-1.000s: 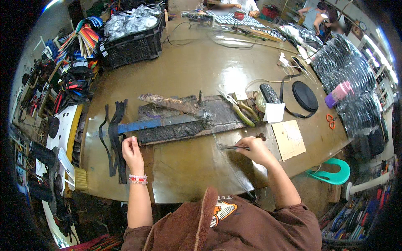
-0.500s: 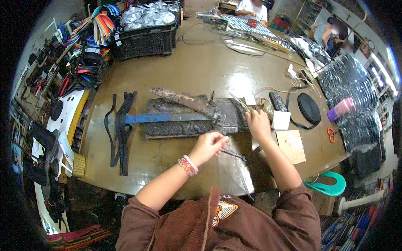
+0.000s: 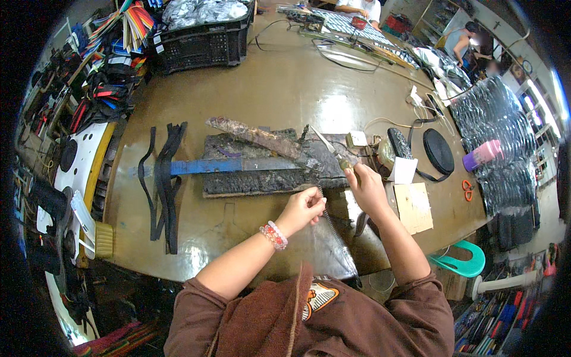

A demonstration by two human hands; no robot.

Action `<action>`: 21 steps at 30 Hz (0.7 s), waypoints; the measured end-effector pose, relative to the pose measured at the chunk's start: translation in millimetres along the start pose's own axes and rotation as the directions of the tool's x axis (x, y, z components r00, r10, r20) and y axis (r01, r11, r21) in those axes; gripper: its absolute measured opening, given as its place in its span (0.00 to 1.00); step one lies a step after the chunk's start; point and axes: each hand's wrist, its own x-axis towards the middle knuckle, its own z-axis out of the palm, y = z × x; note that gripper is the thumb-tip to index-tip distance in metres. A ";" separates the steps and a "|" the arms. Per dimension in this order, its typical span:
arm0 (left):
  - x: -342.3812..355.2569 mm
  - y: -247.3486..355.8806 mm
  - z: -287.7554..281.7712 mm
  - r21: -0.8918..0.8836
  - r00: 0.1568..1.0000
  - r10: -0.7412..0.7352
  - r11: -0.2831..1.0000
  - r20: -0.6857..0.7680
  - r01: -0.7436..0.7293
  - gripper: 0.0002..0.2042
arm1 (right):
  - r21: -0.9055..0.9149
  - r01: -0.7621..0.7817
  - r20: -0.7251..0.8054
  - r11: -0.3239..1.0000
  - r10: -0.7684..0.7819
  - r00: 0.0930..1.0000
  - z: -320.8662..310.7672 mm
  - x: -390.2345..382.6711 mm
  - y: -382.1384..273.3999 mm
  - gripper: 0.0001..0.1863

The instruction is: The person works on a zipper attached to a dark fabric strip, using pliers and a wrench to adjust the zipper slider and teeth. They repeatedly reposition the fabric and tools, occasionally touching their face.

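My left hand (image 3: 302, 209) is closed in a pinch at the top of a narrow ribbed strip (image 3: 336, 235) that resembles a zipper and runs down toward the table's near edge. To its right, my right hand (image 3: 364, 185) grips a pointed metal-bladed tool (image 3: 325, 143), its tip aimed away from me to the left; my fingers cover part of its handle. Just beyond both hands lies a worn dark board (image 3: 250, 183). A blue-painted flat bar (image 3: 208, 165) and a rough, rusty-looking bar (image 3: 253, 135) rest on it.
Black straps (image 3: 169, 184) lie left. To the right are a black webbing roll (image 3: 438, 151), a white card (image 3: 404, 170), a cardboard piece (image 3: 413, 208), orange-handled scissors (image 3: 467, 190) and a pink-purple bottle (image 3: 483, 155). A black crate (image 3: 202, 44) stands far left; people work beyond the table.
The short black strip at my left fingers has left them; they now pinch the ribbed strip. The bladed tool in my right hand has shifted left, showing more of itself.
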 end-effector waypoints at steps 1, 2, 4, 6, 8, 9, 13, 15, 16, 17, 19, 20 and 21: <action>-0.6 0.4 -0.6 0.010 1.000 0.016 1.000 0.001 -0.016 0.09 | -0.002 0.002 -0.017 1.000 -0.002 1.000 1.8 -1.2 1.0 0.15; -1.3 0.7 -0.9 0.005 1.000 0.016 1.000 0.008 -0.016 0.08 | -0.030 -0.046 0.005 0.998 0.046 0.999 3.1 -1.8 2.1 0.14; -1.9 1.0 -0.6 -0.010 1.000 0.014 1.000 0.001 -0.014 0.08 | -0.011 0.033 -0.049 0.999 -0.033 0.998 5.4 -4.2 3.1 0.14; -1.9 1.5 0.7 -0.027 1.000 0.000 1.000 -0.007 0.000 0.09 | -0.059 0.061 -0.033 0.996 -0.063 0.997 5.9 -6.1 2.6 0.14; -2.4 2.2 0.5 -0.005 1.000 -0.004 1.000 -0.010 0.004 0.09 | -0.037 0.011 -0.024 0.999 -0.012 1.000 5.4 -6.7 1.3 0.14; -1.6 2.5 0.1 0.003 1.000 -0.022 1.000 -0.012 0.022 0.09 | -0.027 0.000 -0.025 1.000 -0.001 1.000 5.2 -6.7 0.5 0.14; -1.6 1.1 0.6 -0.029 1.000 -0.002 1.000 -0.010 0.002 0.09 | -0.005 -0.002 -0.043 1.000 0.002 0.999 5.3 -5.1 -0.5 0.14; -0.8 -0.5 0.7 0.003 1.000 0.016 1.000 -0.018 -0.016 0.09 | -0.089 0.037 0.004 0.995 -0.037 0.999 6.6 -4.3 0.3 0.13; -1.0 -1.7 0.5 0.003 1.000 0.017 1.000 -0.007 -0.017 0.08 | -0.079 -0.007 0.031 0.997 0.009 0.999 7.7 -4.5 0.5 0.13; -1.0 -2.8 -0.4 0.003 1.000 0.014 1.000 0.005 -0.014 0.08 | -0.070 -0.037 0.020 0.997 0.038 0.999 8.2 -5.3 0.9 0.13; -0.8 -5.4 -1.7 -0.010 1.000 0.010 1.000 0.012 -0.009 0.08 | -0.069 -0.128 0.008 0.989 0.129 0.992 9.3 -9.3 0.5 0.13; -1.7 -6.6 -2.1 -0.015 1.000 0.004 1.000 -0.006 -0.005 0.08 | -0.002 -0.053 -0.045 0.999 0.053 0.998 9.4 -11.1 -0.1 0.12; -2.1 -7.5 -2.3 -0.015 1.000 0.002 1.000 -0.011 -0.002 0.08 | 0.040 -0.017 -0.084 0.999 0.020 0.996 9.6 -12.7 -1.1 0.11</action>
